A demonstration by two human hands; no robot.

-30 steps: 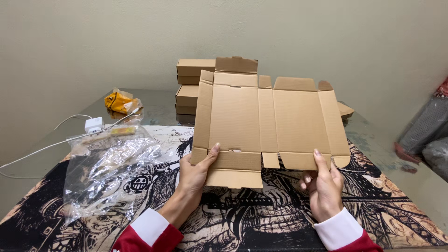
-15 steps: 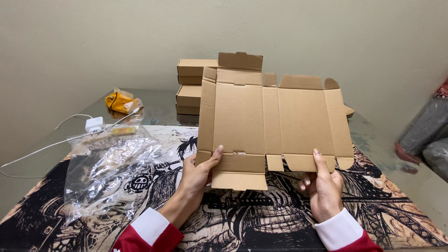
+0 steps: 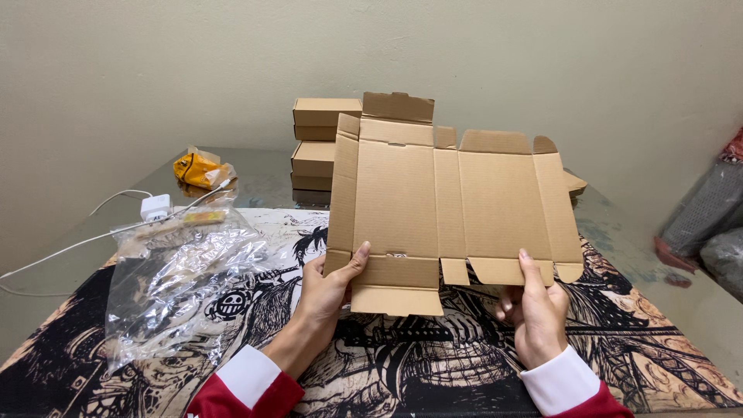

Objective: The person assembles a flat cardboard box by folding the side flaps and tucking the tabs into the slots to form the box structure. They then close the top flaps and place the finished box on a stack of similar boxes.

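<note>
Two hands are holding one flat box blank (image 3: pixel 453 205) upright above the printed cloth (image 3: pixel 433 364). Left hand (image 3: pixel 329 286) is gripping the lower left flap, with the thumb lying on the front and the other fingers hidden behind the cardboard. Right hand (image 3: pixel 538 310) is pinching a small bottom flap, with the thumb pressed on the front face. The blank is standing between the person and the stacked boxes (image 3: pixel 321 147), well above the table (image 3: pixel 255 174). For good handling, I think both grips should be staying near the crease lines and the sheet should be kept level, so the panels are not bending in wrong places. Near the left hand, a clear plastic bag (image 3: pixel 182 282) is lying on the cloth, which could be slipping under the work.
</note>
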